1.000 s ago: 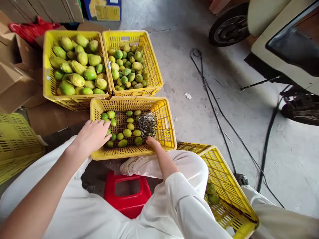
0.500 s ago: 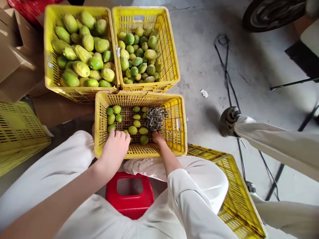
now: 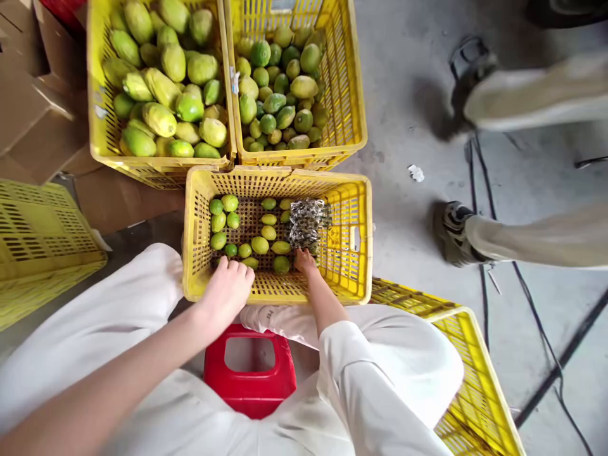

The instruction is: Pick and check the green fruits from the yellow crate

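Both hands down in the near yellow crate (image 3: 349, 190). Left hand (image 3: 227, 288) curled over the small green fruits (image 3: 247, 235) by the near wall, can't tell if it's got one tbh. Right hand (image 3: 305, 261) fingers down at the crumpled silvery mesh (image 3: 306, 220), grip hidden. Two fuller crates (image 3: 228, 88) just behind w/ bigger fruit.

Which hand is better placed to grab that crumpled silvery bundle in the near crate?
Probably the right hand: its fingers already sit at the silvery bundle. The left hand rests at the crate's near-left, among small green fruit.
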The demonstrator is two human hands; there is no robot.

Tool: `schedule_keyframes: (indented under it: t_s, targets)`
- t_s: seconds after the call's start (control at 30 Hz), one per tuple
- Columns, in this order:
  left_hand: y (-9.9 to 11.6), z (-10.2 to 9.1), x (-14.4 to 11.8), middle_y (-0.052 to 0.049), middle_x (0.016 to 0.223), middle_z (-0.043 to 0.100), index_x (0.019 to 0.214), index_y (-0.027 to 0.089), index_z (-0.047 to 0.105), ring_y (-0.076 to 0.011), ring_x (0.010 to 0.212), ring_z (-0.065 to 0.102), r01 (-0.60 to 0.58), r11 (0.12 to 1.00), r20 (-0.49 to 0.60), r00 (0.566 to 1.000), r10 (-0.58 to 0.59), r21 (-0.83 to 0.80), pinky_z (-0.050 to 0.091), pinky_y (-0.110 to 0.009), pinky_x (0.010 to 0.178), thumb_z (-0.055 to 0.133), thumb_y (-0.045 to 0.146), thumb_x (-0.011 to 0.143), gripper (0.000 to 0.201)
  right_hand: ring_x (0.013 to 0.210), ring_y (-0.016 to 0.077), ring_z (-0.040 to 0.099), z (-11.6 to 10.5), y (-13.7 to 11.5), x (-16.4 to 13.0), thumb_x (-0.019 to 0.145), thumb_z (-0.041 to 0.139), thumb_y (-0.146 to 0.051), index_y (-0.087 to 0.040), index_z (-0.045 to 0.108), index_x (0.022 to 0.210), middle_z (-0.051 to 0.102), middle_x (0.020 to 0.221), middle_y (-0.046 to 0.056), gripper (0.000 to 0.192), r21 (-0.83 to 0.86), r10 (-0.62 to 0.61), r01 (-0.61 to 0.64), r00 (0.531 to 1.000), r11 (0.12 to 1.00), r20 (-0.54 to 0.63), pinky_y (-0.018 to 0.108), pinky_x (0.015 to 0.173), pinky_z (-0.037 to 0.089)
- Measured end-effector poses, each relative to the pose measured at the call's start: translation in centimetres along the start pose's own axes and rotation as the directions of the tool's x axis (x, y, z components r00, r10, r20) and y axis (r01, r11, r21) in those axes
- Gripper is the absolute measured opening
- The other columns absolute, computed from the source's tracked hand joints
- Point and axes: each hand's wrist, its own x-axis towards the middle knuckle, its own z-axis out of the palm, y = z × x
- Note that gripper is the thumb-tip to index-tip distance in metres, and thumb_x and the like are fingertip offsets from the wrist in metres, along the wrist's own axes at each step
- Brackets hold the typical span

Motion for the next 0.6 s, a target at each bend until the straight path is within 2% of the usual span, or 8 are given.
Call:
schedule_keyframes:
  t_s: [0.07,0.1,0.2,0.27,0.37,0.47,0.53,0.6]
  targets:
    - [-2.3,0.8,1.8,-0.029,0.148,0.079,0.148,0.006,0.077,-0.0446,0.147,0.073,0.047,0.99,0.072,0.997,-0.038,-0.131,0.048,-0.059,0.132,0.059,0.017,0.113,0.041,0.13,0.0311,0.078,-0.3,0.0,-0.2,0.113,0.081,-0.044,-0.021,0.073,0.152,0.074,0.155,0.014,0.046,0.017,0.017,-0.017,1.0,1.0,0.022,0.054,0.109,0.07]
    - [-3.5,1.3,3.0,-0.028,0.154,0.077,0.148,0.008,0.078,-0.0438,0.151,0.07,0.119,0.967,0.145,0.986,-0.087,-0.227,0.047,-0.057,0.133,0.059,0.02,0.114,0.041,0.13,0.0312,0.078,-0.4,-0.1,-0.4,0.113,0.081,-0.044,-0.021,0.073,0.152,0.074,0.154,0.014,0.046,0.025,0.027,-0.028,0.999,0.999,0.032,0.054,0.109,0.07]
    - [-6.7,3.4,7.7,-0.02,0.148,0.083,0.138,0.016,0.084,-0.0387,0.139,0.079,0.234,0.933,0.268,0.95,-0.16,-0.274,0.06,-0.047,0.119,0.069,0.023,0.11,0.032,0.13,0.0314,0.078,-1.0,0.0,-0.9,0.113,0.082,-0.044,-0.021,0.072,0.153,0.074,0.154,0.014,0.047,0.045,0.066,-0.069,0.996,0.997,0.056,0.055,0.108,0.07]
    - [-7.6,5.2,11.0,-0.019,0.141,0.085,0.132,0.016,0.085,-0.0371,0.132,0.081,0.325,0.899,0.302,0.924,-0.236,-0.292,0.062,-0.047,0.117,0.074,0.022,0.107,0.027,0.13,0.0315,0.078,-1.3,0.2,-1.4,0.113,0.082,-0.044,-0.021,0.072,0.153,0.074,0.154,0.014,0.047,0.055,0.09,-0.093,0.994,0.994,0.062,0.055,0.108,0.07]
    - [-6.5,8.2,15.0,-0.015,0.15,0.078,0.146,0.018,0.076,-0.0314,0.133,0.078,0.441,0.823,0.306,0.888,-0.344,-0.357,0.065,-0.054,0.115,0.079,0.038,0.112,0.04,0.131,0.032,0.078,-1.5,0.4,-2.6,0.113,0.082,-0.044,-0.02,0.072,0.153,0.074,0.155,0.015,0.048,0.071,0.101,-0.105,0.994,0.992,0.05,0.055,0.109,0.07]
    - [-3.5,11.0,17.1,-0.016,0.157,0.072,0.156,0.019,0.068,-0.033,0.136,0.076,0.556,0.716,0.307,0.831,-0.464,-0.422,0.066,-0.056,0.114,0.079,0.044,0.112,0.052,0.134,0.0327,0.077,-1.6,0.3,-4.1,0.113,0.082,-0.043,-0.02,0.072,0.153,0.073,0.157,0.015,0.048,0.092,0.097,-0.101,0.994,0.991,0.042,0.057,0.111,0.069]
    - [-1.6,12.5,17.7,-0.028,0.164,0.065,0.161,0.013,0.056,-0.0401,0.15,0.07,0.619,0.637,0.305,0.784,-0.541,-0.46,0.062,-0.052,0.118,0.084,0.036,0.106,0.066,0.136,0.0333,0.076,-1.7,0.2,-5.0,0.112,0.083,-0.042,-0.02,0.073,0.153,0.073,0.158,0.015,0.047,0.115,0.095,-0.1,0.994,0.988,0.051,0.057,0.113,0.068]
    - [-0.4,13.3,17.8,-0.033,0.168,0.06,0.162,0.013,0.046,-0.044,0.157,0.065,0.645,0.572,0.306,0.755,-0.581,-0.507,0.059,-0.048,0.118,0.091,0.028,0.095,0.081,0.142,0.0342,0.076,-1.8,-0.1,-5.7,0.109,0.086,-0.036,-0.017,0.074,0.152,0.072,0.16,0.019,0.049,0.146,0.092,-0.098,0.994,0.984,0.051,0.051,0.117,0.065]
